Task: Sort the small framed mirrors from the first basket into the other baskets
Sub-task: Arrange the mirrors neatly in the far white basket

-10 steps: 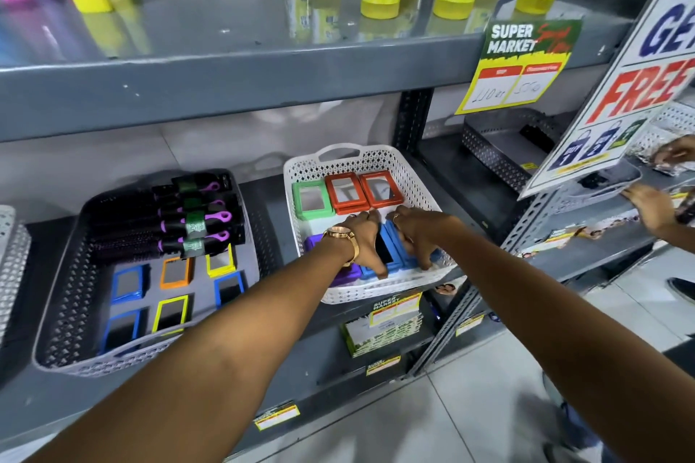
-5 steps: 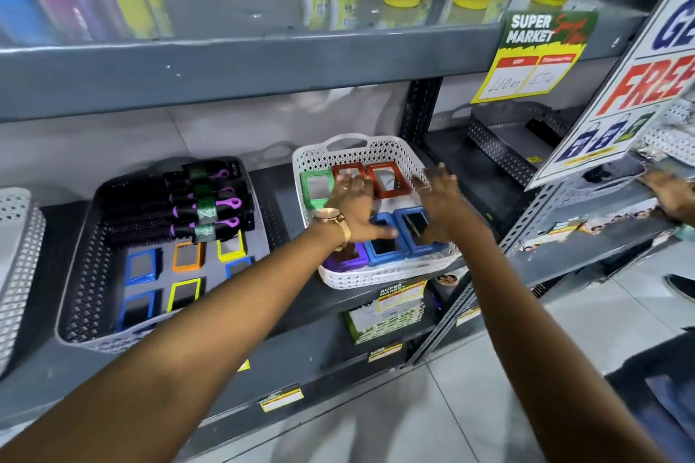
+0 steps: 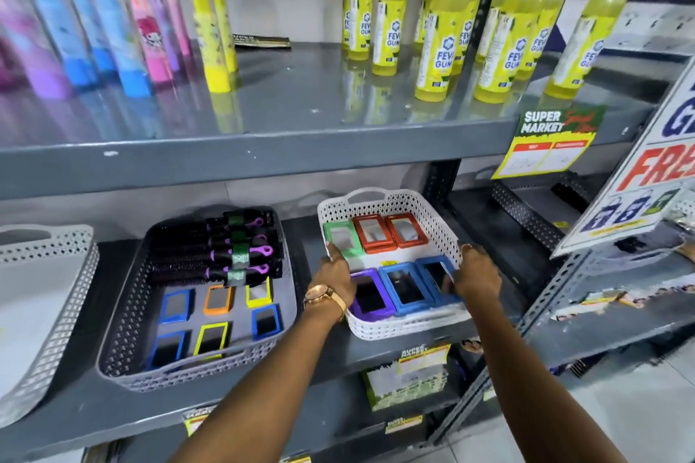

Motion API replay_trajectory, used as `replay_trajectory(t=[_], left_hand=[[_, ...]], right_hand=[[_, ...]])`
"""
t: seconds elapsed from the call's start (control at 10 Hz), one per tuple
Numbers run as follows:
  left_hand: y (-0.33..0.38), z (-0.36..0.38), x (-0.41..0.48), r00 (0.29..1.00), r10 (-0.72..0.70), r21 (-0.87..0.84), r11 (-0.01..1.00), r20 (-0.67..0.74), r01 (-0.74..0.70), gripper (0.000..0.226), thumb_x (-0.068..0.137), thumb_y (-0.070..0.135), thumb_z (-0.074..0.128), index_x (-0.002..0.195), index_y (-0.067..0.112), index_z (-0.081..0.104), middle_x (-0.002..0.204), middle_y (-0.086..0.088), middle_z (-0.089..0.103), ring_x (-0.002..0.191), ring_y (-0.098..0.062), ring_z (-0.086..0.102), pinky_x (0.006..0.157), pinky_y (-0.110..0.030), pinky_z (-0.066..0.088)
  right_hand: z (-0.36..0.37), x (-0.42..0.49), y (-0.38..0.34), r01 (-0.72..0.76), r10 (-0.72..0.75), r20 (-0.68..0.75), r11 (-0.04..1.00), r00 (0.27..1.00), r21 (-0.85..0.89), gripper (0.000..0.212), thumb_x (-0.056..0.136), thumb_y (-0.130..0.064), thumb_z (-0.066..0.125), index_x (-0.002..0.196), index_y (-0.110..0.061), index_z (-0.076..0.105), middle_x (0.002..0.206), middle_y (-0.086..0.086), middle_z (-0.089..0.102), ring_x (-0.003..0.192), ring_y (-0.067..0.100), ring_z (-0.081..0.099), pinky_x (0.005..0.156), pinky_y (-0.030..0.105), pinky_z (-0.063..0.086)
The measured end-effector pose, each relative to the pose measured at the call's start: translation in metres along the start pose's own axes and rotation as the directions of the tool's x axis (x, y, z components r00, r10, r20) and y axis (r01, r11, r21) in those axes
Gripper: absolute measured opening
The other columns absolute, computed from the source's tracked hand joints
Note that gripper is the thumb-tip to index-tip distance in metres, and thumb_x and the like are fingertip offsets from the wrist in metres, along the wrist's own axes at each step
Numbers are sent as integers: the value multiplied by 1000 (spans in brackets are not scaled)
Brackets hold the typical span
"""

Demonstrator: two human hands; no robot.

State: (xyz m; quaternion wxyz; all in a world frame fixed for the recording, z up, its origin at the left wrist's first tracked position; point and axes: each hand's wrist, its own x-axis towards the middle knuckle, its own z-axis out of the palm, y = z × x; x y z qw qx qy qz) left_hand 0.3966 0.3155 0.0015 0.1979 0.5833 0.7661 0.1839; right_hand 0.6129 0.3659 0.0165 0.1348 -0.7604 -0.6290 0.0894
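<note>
A white basket (image 3: 395, 328) sits on the middle shelf and holds a green mirror (image 3: 340, 237), two red mirrors (image 3: 391, 231), a purple mirror (image 3: 370, 295) and two blue mirrors (image 3: 408, 288). My left hand (image 3: 334, 269) wraps over the basket's left rim beside the green mirror. My right hand (image 3: 477, 271) clasps the right rim, its fingers against the rightmost blue mirror. To the left, a grey basket (image 3: 124, 312) contains several blue, orange and yellow mirrors (image 3: 217, 299) laid flat in rows.
Black hairbrushes (image 3: 218, 252) fill the back of the grey basket. Another pale basket (image 3: 56, 312) stands at the far left. Yellow glue bottles (image 3: 440, 30) and coloured tubes (image 3: 113, 38) line the upper shelf. A promo sign (image 3: 647, 177) juts out at right.
Both hands lifted off the mirrors inside the white basket and moved apart to its left and right rims. The camera tilted up, showing more of the upper shelf.
</note>
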Motion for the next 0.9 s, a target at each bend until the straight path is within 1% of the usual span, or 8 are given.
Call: replay_trajectory(t=[0.1,0.2,0.4,0.6,0.7,0.8,0.9], left_hand=[[1,-2,3,999,-15,0,1000,29,15,76,87,1,44,145,1,-5,135,-29,42,116,-45,51,96,-47,45],[0,-1,4,999,-35,-31,999,41,36,78,87,3,44,145,4,-9,141,-25,36,118,-44,49,98,-47,44],[2,5,3,999,-46,-33,998,19,47,79,87,3,43,145,4,-11,142,-24,35,119,-43,49,100,-48,44],[1,8,3,998,-63,-48,997,3,63,79,87,4,42,145,6,-12,142,-24,34,119,-44,49,99,-49,44],[-1,10,3,997,-77,-47,996,23,78,80,87,3,42,145,7,-12,145,-24,31,123,-44,45,102,-49,42],[1,-1,-3,989,-105,-81,990,105,114,80,88,2,43,145,8,-11,155,-24,9,138,-43,24,113,-47,30],[5,-10,-6,997,-37,-134,990,63,46,76,90,6,44,146,5,-8,155,-24,-8,143,-40,5,118,-44,20]], right_hand=[[2,5,-2,8,-8,5,1000,1000,-15,42,86,-2,58,128,-9,52,131,16,52,119,36,55,95,43,49],[5,8,-2,35,-35,0,997,999,-68,40,87,-3,59,126,-7,52,130,16,51,118,37,56,94,46,50],[9,11,-1,59,-60,-4,992,998,-116,40,87,-2,60,127,-5,53,128,17,50,114,37,59,91,45,53],[14,12,0,57,-61,-27,989,998,-133,44,86,-1,62,128,-6,51,129,16,50,114,36,59,88,44,54],[16,9,0,58,-63,-29,986,998,-154,44,86,-4,64,128,-6,51,128,16,50,113,35,60,86,44,54],[7,2,-3,79,-84,-16,981,996,-176,51,87,-11,61,135,-6,45,135,15,48,123,35,52,95,46,48],[2,-6,-9,139,-165,-129,972,978,-188,55,86,-11,57,138,-3,41,141,18,45,131,36,42,108,49,36]])
